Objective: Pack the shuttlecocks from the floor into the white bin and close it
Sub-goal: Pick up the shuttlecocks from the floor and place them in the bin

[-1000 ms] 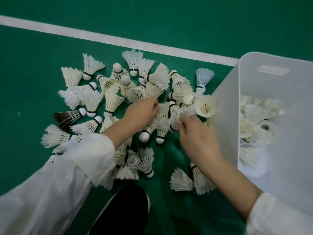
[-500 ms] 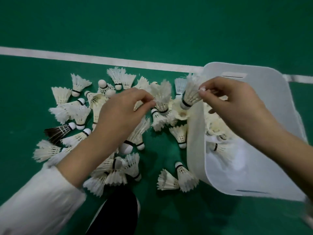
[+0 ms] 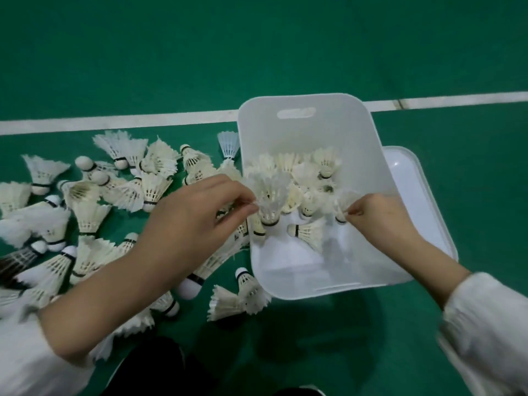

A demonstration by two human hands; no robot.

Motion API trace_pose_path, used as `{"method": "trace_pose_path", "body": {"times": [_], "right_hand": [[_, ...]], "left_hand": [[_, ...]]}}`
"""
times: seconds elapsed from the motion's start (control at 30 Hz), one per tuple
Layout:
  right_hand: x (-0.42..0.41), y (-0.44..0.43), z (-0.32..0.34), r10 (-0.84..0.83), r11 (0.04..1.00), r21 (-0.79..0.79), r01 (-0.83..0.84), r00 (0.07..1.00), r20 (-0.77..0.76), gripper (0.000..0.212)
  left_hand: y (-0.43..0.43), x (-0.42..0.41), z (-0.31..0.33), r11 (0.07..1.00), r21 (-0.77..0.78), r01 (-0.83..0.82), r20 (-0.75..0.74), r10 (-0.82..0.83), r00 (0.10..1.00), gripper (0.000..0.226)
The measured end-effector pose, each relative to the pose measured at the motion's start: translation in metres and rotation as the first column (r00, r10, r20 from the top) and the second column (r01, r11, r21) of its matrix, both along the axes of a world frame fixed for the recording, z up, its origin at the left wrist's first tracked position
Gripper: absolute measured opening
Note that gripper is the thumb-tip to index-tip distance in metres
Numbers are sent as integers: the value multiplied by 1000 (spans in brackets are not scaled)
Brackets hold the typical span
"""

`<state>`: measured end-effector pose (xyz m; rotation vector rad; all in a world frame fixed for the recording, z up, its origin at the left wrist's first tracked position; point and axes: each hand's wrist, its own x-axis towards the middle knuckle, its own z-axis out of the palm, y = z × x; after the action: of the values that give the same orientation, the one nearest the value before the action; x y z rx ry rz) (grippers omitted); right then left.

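Note:
The white bin (image 3: 337,284) stands open on the green floor, with several white shuttlecocks (image 3: 307,178) lying inside. My left hand (image 3: 194,221) pinches the feathers of a shuttlecock (image 3: 270,195) at the bin's left wall. Over the inside of the bin, my right hand (image 3: 383,218) pinches another shuttlecock (image 3: 343,205) by its feathers. Several more shuttlecocks (image 3: 94,212) are scattered on the floor left of the bin, one of them dark (image 3: 14,261).
The bin's white lid (image 3: 420,195) lies on the floor behind the bin's right side. A white court line (image 3: 114,121) runs across behind the pile. Two shuttlecocks (image 3: 240,295) lie by the bin's near left corner. My dark knee (image 3: 154,370) is at the bottom.
My right hand carried its shuttlecock from the bin's left rim to over the inside. My left hand lifted a shuttlecock from the pile to the bin's left wall. The view shifted right.

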<state>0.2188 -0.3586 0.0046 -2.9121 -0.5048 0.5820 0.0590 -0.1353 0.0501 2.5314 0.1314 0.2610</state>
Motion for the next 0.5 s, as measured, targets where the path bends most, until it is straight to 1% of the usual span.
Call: {"method": "trace_pose_path", "body": {"times": [0.13, 0.27, 0.37, 0.43, 0.5], "right_hand": [[15, 7, -36, 37, 993, -114, -43, 998, -52, 18], [26, 11, -56, 57, 991, -116, -67, 994, -89, 20], [29, 10, -52, 17, 995, -99, -29, 992, -125, 20], [27, 7, -44, 13, 996, -83, -26, 988, -154, 27], [22, 3, -31, 49, 994, -91, -62, 990, -136, 34]], "left_hand": [[-7, 3, -8, 999, -22, 25, -16, -25, 1000, 29], [-12, 5, -14, 999, -22, 26, -39, -27, 999, 28], [-15, 7, -17, 999, -25, 33, -52, -34, 998, 27], [-16, 8, -19, 999, -21, 34, -58, -36, 998, 26], [-16, 8, -20, 999, -24, 34, -61, -36, 997, 24]]}}
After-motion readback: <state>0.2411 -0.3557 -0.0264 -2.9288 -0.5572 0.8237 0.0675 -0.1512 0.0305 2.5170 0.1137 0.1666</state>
